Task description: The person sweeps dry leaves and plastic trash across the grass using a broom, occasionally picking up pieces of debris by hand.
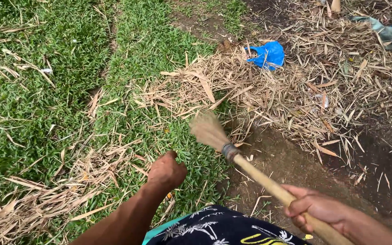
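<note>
— Where the grass [46,100] fills the left side of the ground, what lies on it?

— Dry, straw-coloured leaves [32,204], scattered thin at the far left edge and bunched thicker along the near left corner. A small pale scrap [46,71] sits alone among the blades toward the far left.

— And the left hand [165,172]?

— It hangs over the grass near the middle of the near edge, clenched into a loose fist, grasping nothing. Its forearm runs down to a dark patterned garment [223,229] at the near edge.

— Where is the broom [250,168]?

— Just right of that fist. Its bristle head [208,130] is blurred, low over the border where grass meets bare dirt [291,163]. A dark band binds the bristles to a pale wooden handle, which slants down toward the near right corner.

— Who holds it?

— The right hand [316,209], wrapped around the handle low down, fingers curled over the top.

— Beyond the bristles?

— A broad heap of dry leaves [268,90] spreads across the middle and right. A crumpled blue plastic bag [267,55] lies on it toward the far edge, and a greyish-green bit of litter [386,34] rests in the far right corner.
</note>
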